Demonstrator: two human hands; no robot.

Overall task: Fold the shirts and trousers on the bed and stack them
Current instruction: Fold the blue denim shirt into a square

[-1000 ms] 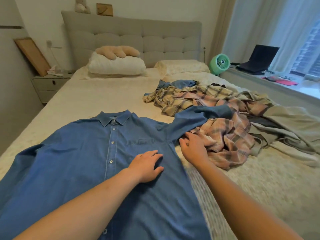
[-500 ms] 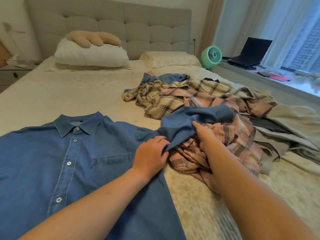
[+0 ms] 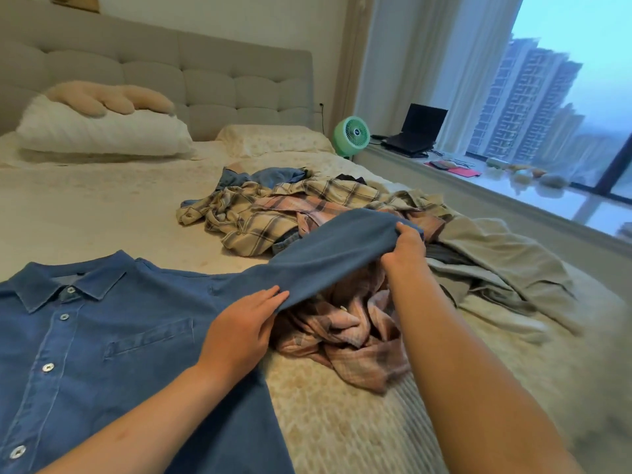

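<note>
- Denim-blue shirt (image 3: 102, 354) lies buttoned, front up, flat on the bed (image 3: 102, 213) at lower left of the frame; collar points to upper left.
- Your right hand (image 3: 405, 249) is curled round the sleeve (image 3: 342, 244) near its cuff, centre right, lifting it clear of the pile.
- Your left hand (image 3: 242, 328) pinches the sleeve's lower edge near the shoulder, fingers on top; likely an anchor so the body stays flat while the sleeve is drawn straight.
- Sleeve hangs taut between both hands, above the pink plaid shirt (image 3: 345, 340).
- Unfolded pile sits centre to right: yellow plaid shirt (image 3: 260, 217), khaki trousers (image 3: 496, 254).
- Judgement: early in the task; no stack in view yet.
- Green fan (image 3: 352, 135) and laptop (image 3: 419, 130) stand on the sill, upper right.
</note>
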